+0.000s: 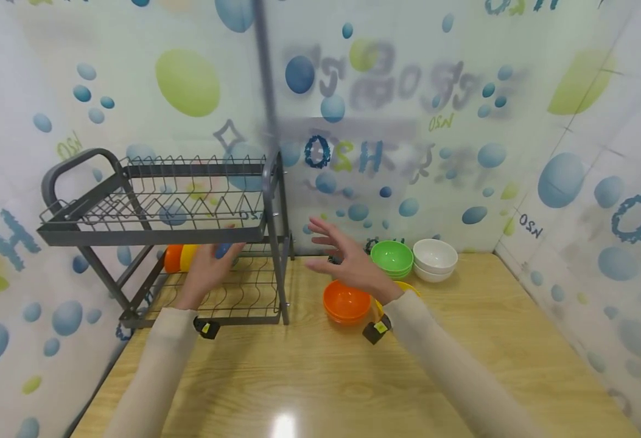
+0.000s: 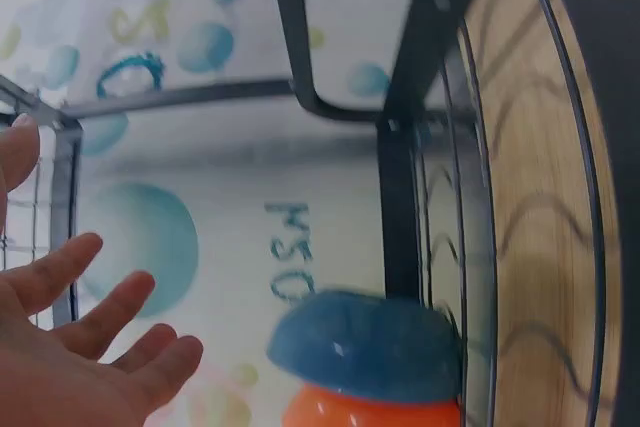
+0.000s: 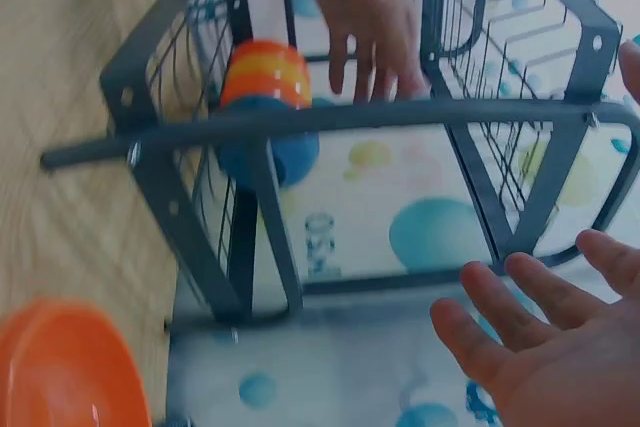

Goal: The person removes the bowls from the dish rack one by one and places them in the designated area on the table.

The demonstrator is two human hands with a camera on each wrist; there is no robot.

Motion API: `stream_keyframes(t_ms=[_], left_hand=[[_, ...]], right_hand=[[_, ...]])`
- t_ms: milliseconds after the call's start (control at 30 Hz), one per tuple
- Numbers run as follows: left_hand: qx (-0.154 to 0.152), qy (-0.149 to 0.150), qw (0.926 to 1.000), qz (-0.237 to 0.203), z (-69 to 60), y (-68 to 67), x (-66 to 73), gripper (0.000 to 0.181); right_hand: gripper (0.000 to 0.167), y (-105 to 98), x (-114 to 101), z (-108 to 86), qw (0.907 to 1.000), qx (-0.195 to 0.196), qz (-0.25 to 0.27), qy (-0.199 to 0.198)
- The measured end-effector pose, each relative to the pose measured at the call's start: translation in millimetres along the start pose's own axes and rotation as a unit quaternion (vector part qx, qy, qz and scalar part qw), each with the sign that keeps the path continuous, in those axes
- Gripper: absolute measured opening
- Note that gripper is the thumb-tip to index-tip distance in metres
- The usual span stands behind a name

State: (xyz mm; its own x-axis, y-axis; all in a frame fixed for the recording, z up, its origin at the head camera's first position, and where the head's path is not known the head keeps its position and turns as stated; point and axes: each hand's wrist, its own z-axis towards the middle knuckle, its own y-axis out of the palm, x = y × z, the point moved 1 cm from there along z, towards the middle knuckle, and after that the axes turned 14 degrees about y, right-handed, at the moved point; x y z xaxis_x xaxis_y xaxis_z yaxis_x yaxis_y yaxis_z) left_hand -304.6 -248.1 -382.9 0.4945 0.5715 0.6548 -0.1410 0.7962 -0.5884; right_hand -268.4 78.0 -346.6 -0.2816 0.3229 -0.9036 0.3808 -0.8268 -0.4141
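My left hand (image 1: 209, 271) reaches between the two tiers of a dark metal dish rack (image 1: 156, 237). Its fingers are spread in the left wrist view and hold nothing. Beside it, a row of nested bowls lies on its side on the lower tier: an orange bowl (image 1: 173, 258), a yellow bowl (image 1: 189, 257) and a blue bowl (image 3: 285, 152). To the right of the rack, my right hand (image 1: 350, 258) hovers with fingers apart and nothing in them. Below it on the table stand stacked orange bowls (image 1: 346, 302); a yellow bowl (image 1: 409, 287) is partly hidden behind the wrist.
Stacked green bowls (image 1: 391, 257) and stacked white bowls (image 1: 435, 258) stand at the back of the wooden table (image 1: 320, 377), near the patterned wall covering (image 1: 441, 152). The rack's upper tier (image 1: 161, 234) has wire dividers above my left hand, and its side posts stand between both hands.
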Motion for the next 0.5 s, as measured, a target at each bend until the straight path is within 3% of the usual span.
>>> stream_keyframes(t_ms=[200,300,500], left_hand=[[0.014,0.018,0.9995,0.023,7.3,-8.1,-20.2,0.078],[0.008,0.005,0.9996,0.025,9.6,-8.9,-29.5,0.082],[-0.005,-0.004,0.9989,0.046,12.4,-8.4,-40.2,0.074]], right_hand=[[0.066,21,-9,15.0,0.9988,-0.010,0.048,0.008],[0.063,29,-11,23.0,0.9978,-0.008,0.064,0.014],[0.061,43,-13,37.6,0.9980,0.024,0.048,0.034]])
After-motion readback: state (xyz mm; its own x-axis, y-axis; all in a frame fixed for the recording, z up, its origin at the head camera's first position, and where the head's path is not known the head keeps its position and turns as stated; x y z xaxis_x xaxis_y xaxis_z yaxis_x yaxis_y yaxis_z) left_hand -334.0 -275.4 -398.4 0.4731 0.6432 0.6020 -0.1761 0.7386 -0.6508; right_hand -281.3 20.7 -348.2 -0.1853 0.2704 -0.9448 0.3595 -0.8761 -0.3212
